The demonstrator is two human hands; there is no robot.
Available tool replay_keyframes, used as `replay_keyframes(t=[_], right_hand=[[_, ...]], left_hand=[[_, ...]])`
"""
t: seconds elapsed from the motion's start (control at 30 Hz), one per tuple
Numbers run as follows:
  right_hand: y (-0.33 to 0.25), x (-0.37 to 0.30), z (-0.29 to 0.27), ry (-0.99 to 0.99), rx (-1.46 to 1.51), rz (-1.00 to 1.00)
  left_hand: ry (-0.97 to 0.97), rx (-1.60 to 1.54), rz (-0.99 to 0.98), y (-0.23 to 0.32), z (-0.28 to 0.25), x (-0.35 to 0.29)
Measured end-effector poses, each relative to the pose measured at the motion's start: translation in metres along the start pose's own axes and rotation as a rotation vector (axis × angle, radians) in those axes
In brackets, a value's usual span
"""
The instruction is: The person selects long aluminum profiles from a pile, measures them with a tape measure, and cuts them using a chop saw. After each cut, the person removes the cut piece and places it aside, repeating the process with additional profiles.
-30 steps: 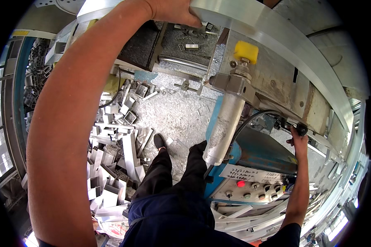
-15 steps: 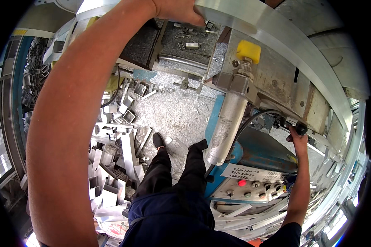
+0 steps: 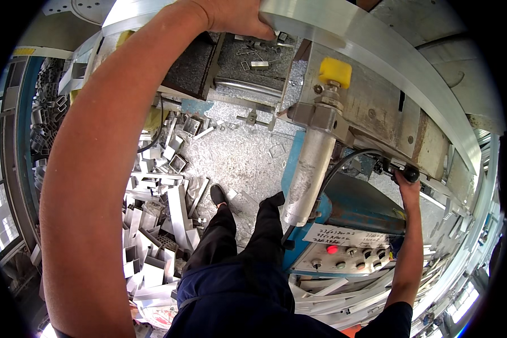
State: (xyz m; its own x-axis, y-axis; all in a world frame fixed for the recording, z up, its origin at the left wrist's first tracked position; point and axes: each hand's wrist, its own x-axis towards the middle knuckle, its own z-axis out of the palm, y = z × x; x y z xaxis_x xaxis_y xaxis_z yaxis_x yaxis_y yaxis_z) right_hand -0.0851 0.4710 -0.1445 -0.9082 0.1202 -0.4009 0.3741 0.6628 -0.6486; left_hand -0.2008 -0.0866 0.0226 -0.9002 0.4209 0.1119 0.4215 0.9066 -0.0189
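Observation:
A long silver aluminium profile [image 3: 321, 22] arcs across the top of the view and down the right side. My left hand [image 3: 234, 16] is closed on its left part, thumb on the near side; the picture's upper edge cuts off the other fingers. At the right, my right hand [image 3: 407, 186] is curled against a small control with a black knob [image 3: 411, 173] at the front of the machine bed [image 3: 372, 107]. Its fingertips are partly hidden. Between the hands, a metal cylinder [image 3: 312, 169] with a yellow block [image 3: 336, 72] on its far end is mounted on the machine.
Below the cylinder is a control panel [image 3: 343, 260] with a red button and several knobs. Aluminium offcuts [image 3: 152, 248] are piled on the floor at the left. Long scrap strips [image 3: 338, 298] lie near my right side. A black hose [image 3: 343, 163] loops beside the cylinder.
My left hand has shifted slightly left along the top of the view, still at the profile. The right hand stays at the black-knobbed control, and the view has moved a little.

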Motion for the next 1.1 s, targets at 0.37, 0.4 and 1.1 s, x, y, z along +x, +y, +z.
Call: replay_keyframes(t=[0.37, 0.4, 1.1], right_hand=[[0.001, 0.001, 0.003, 0.007, 0.046, 0.006], [-0.002, 0.0, 0.004, 0.011, 0.06, 0.009], [0.001, -0.003, 0.004, 0.002, 0.108, 0.016]], left_hand=[[0.035, -0.017, 0.006, -0.003, 0.004, -0.001], [0.026, -0.018, -0.003, -0.002, 0.003, -0.001], [0.017, 0.002, -0.001, -0.001, 0.003, 0.0]])
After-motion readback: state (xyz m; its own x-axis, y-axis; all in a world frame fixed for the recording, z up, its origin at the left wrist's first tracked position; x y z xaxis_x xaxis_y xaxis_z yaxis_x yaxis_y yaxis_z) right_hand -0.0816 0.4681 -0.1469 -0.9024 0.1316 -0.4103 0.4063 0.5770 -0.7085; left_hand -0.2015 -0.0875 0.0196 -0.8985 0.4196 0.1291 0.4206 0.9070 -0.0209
